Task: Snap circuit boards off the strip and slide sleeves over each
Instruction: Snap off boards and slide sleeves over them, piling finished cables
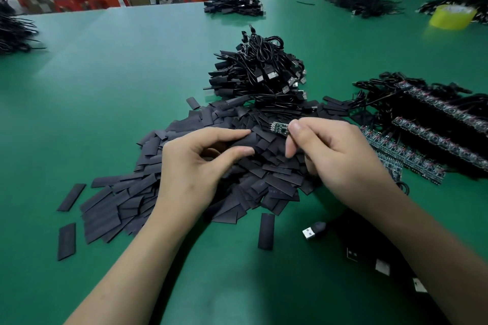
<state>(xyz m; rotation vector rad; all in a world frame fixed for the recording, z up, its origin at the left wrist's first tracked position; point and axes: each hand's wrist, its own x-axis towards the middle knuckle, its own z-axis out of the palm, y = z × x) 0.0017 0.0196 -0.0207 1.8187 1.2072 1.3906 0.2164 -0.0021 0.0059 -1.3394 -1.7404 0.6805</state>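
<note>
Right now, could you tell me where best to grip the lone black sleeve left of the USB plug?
Probably pinch the sleeve across its two long edges, coming from above: it lies flat and apart from the pile, with bare table on both sides.

Single head view, from near edge of table (111, 66), facing forward and down toward far edge; close above both hands, wide-angle.
</note>
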